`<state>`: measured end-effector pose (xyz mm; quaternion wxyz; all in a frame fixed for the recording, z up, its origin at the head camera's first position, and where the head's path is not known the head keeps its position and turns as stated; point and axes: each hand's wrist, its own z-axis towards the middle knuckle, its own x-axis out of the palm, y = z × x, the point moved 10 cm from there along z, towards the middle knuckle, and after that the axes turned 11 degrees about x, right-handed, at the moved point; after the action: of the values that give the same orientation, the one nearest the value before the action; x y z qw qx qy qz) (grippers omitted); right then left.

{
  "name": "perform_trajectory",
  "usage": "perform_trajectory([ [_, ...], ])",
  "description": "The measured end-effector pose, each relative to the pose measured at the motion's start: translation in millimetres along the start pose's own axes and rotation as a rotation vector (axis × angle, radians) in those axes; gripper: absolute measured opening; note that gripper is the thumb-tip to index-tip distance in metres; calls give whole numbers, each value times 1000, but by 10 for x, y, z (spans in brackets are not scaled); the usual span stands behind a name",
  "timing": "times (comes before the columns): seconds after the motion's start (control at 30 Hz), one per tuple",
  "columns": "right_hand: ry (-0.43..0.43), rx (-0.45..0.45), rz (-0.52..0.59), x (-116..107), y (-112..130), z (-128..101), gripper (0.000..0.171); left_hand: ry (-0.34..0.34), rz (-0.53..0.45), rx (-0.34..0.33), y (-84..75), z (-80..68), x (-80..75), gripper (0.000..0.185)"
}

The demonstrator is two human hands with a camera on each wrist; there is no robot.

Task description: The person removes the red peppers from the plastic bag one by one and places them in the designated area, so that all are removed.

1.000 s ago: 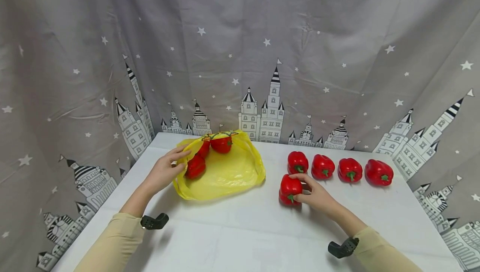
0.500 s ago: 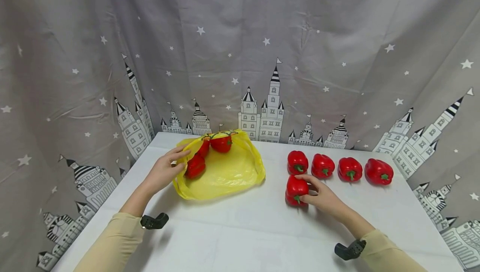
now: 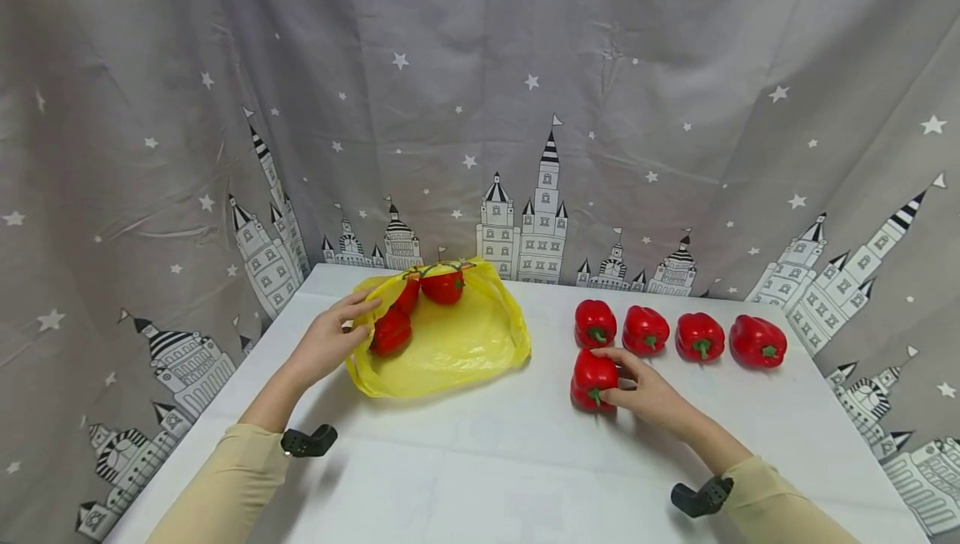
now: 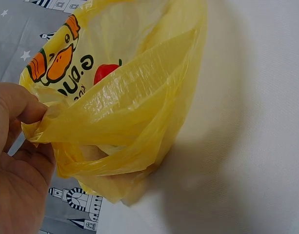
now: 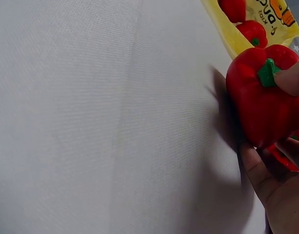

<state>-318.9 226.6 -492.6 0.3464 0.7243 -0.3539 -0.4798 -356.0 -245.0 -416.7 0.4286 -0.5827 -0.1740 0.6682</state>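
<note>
A yellow plastic bag (image 3: pixel 450 342) lies open on the white table (image 3: pixel 480 461) and holds several red peppers (image 3: pixel 391 332). My left hand (image 3: pixel 327 338) pinches the bag's left rim (image 4: pixel 47 114), seen close in the left wrist view. My right hand (image 3: pixel 643 390) grips a red bell pepper (image 3: pixel 593 378) that rests on the table, just in front of a row of several more red peppers (image 3: pixel 697 337). In the right wrist view my thumb touches the held pepper (image 5: pixel 264 100) near its green stem.
A grey curtain (image 3: pixel 480 111) printed with stars and castles hangs behind and around the table. Bare white tabletop lies at the front, between my two forearms.
My right hand has slid its pepper a little to the right and slightly back, closer to the row. The left hand and the bag have stayed put.
</note>
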Motion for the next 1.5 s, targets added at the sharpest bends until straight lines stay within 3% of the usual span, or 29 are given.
perform_trajectory([
  [1.17, 16, -28, -100, -113, 18, -47, 79, -3, 15, -6, 13, -12, -3, 50],
  [1.5, -94, -89, -183, -395, 138, -165, 72, -16, 12, 19, -4, -18, -28, 49],
])
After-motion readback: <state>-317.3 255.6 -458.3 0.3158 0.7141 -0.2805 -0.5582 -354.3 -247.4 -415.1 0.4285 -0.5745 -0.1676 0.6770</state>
